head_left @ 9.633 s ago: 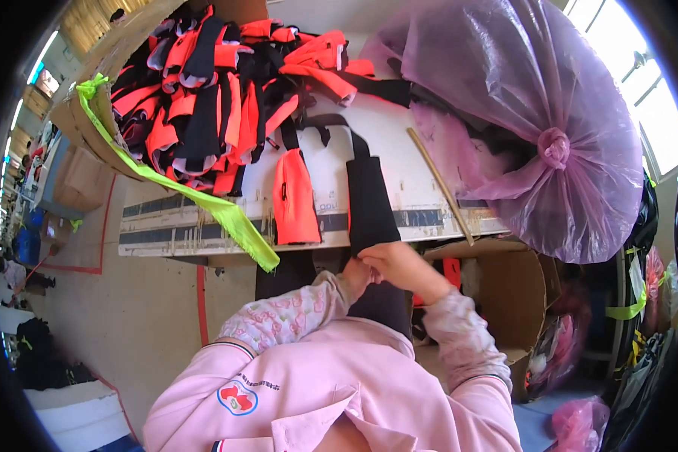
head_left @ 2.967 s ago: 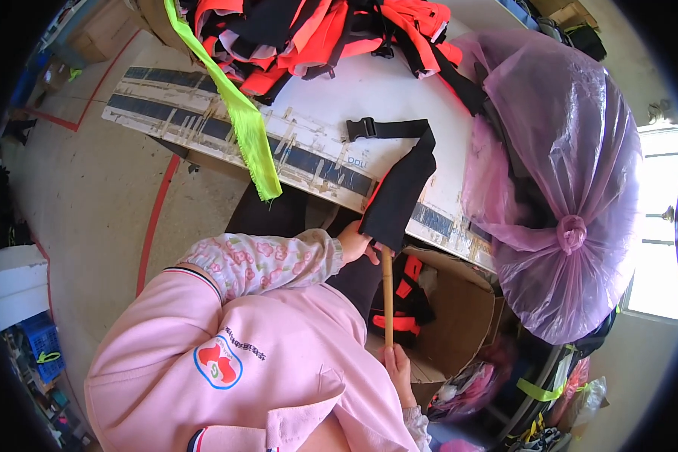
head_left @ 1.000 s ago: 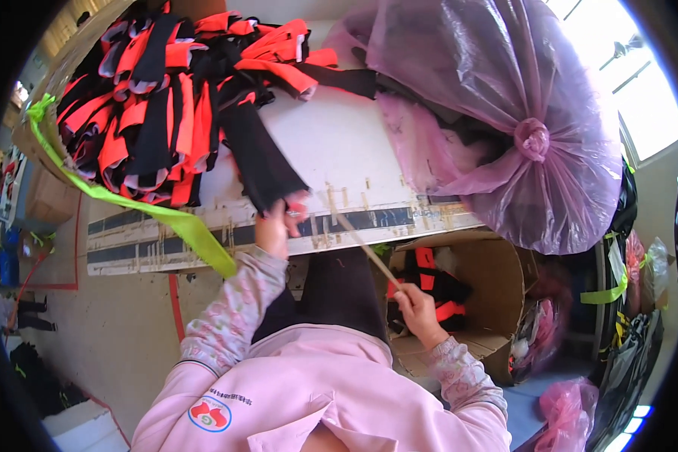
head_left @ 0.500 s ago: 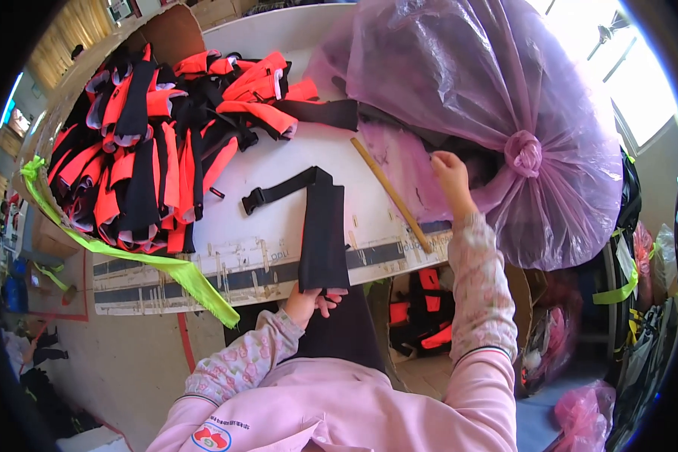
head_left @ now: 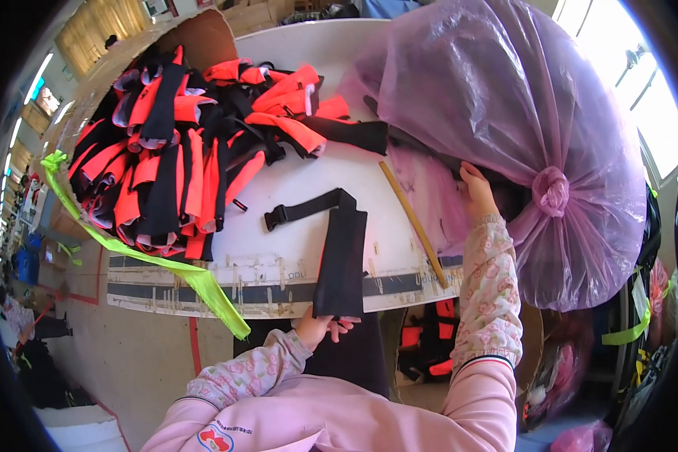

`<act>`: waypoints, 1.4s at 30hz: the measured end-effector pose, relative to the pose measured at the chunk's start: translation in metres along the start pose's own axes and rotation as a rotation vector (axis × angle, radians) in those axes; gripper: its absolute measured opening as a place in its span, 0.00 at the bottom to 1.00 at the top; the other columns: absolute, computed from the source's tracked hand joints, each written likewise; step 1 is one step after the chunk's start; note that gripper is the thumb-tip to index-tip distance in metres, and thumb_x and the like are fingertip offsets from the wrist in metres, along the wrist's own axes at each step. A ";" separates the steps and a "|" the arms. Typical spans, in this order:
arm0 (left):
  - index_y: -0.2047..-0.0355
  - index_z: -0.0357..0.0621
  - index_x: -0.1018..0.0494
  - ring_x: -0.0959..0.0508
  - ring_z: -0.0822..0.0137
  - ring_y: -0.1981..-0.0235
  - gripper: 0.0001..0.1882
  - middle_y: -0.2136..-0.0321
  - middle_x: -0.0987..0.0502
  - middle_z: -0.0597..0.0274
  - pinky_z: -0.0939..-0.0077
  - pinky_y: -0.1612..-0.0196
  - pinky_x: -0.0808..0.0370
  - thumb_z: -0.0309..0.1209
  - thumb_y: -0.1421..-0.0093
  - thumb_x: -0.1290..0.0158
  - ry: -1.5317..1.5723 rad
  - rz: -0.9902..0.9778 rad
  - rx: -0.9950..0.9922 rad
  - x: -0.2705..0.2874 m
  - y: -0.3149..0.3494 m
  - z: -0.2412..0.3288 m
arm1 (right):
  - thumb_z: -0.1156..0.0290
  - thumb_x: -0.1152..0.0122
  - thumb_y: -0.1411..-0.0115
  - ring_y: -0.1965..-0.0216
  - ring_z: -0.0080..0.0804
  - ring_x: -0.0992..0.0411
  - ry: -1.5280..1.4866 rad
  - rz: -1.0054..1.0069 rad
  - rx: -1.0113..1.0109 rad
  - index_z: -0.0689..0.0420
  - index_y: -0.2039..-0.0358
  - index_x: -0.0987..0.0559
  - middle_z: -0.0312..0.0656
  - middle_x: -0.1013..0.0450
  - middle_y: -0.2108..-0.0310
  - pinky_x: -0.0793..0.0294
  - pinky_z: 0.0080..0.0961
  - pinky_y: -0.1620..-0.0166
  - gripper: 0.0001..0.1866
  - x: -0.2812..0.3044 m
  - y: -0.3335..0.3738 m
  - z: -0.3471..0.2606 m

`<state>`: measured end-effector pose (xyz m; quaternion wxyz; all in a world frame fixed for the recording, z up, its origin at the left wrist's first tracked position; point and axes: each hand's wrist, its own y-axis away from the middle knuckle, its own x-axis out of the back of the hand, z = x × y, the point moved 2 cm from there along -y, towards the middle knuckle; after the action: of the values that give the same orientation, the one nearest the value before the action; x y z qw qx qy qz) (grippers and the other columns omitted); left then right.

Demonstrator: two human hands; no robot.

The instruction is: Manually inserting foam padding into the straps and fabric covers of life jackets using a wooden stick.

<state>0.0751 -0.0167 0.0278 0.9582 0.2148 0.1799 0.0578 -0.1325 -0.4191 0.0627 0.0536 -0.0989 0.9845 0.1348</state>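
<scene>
My left hand [head_left: 325,328] is closed on the near end of a black fabric belt [head_left: 342,264], at the table's front edge. The belt's wide part lies flat with a thin orange edge showing. A narrow webbing strap folds off its far end to a black plastic buckle [head_left: 276,218]. At the opening of a big purple plastic bag [head_left: 497,90], my right hand [head_left: 480,192] has its fingers curled in at dark material; what they grip, if anything, is hidden. Between the hands, a yellow wooden stick [head_left: 413,224] lies on the white table [head_left: 294,177].
A heap of orange and black fabric pieces [head_left: 196,158] fills the table's left, inside a cardboard edge [head_left: 203,38]. A neon-yellow strip [head_left: 196,279] hangs over the front. Below the table stands a box of more orange and black pieces [head_left: 443,329]. The bag's knot [head_left: 551,192] bulges at right.
My right hand has come in against the dark material at the bag's opening. My left hand still grips the belt's near end. The whole view has shifted a little.
</scene>
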 end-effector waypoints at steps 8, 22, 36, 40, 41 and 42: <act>0.58 0.34 0.32 0.25 0.70 0.76 0.21 0.64 0.24 0.50 0.80 0.75 0.25 0.41 0.36 0.63 0.061 -0.039 0.000 0.001 -0.001 -0.012 | 0.65 0.48 0.42 0.60 0.21 0.37 0.008 -0.002 0.089 0.54 0.48 0.30 0.32 0.33 0.61 0.38 0.23 0.59 0.20 -0.009 0.031 -0.013; 0.63 0.34 0.30 0.26 0.70 0.80 0.21 0.67 0.23 0.52 0.78 0.76 0.25 0.42 0.37 0.61 0.054 -0.015 0.013 0.007 -0.007 -0.009 | 0.70 0.42 0.46 0.60 0.38 0.28 0.834 -0.191 0.425 0.60 0.56 0.27 0.46 0.28 0.59 0.28 0.29 0.61 0.17 -0.073 0.191 0.023; 0.57 0.35 0.33 0.28 0.69 0.85 0.16 0.66 0.24 0.48 0.73 0.74 0.24 0.34 0.36 0.63 0.202 -0.002 0.031 0.003 0.000 -0.013 | 0.64 0.34 0.56 0.54 0.48 0.34 1.551 -0.103 0.521 0.54 0.54 0.30 0.47 0.32 0.57 0.34 0.41 0.54 0.27 -0.104 0.119 -0.018; 0.60 0.33 0.30 0.30 0.69 0.88 0.16 0.67 0.23 0.48 0.74 0.75 0.25 0.33 0.37 0.63 0.229 -0.012 0.075 0.004 -0.002 0.007 | 0.71 0.38 0.53 0.65 0.48 0.30 1.117 -0.199 0.681 0.59 0.61 0.28 0.49 0.29 0.66 0.30 0.34 0.62 0.18 -0.092 0.174 -0.062; 0.61 0.33 0.27 0.33 0.70 0.91 0.18 0.69 0.23 0.50 0.74 0.75 0.25 0.34 0.37 0.63 0.228 0.030 0.057 0.000 0.001 0.022 | 0.73 0.39 0.52 0.68 0.46 0.28 1.038 -0.211 0.649 0.59 0.61 0.29 0.49 0.28 0.69 0.30 0.33 0.64 0.16 -0.094 0.202 -0.081; 0.60 0.34 0.27 0.34 0.71 0.92 0.19 0.70 0.23 0.51 0.75 0.75 0.25 0.36 0.36 0.62 0.225 0.011 0.029 -0.004 0.004 0.036 | 0.74 0.40 0.51 0.70 0.43 0.28 0.968 -0.225 0.689 0.60 0.62 0.29 0.48 0.28 0.71 0.30 0.30 0.65 0.15 -0.094 0.231 -0.097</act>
<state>0.0844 -0.0279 0.0612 0.9284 0.2219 0.2859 0.0842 -0.0970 -0.2110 0.2272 -0.3577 -0.2296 0.8674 -0.2586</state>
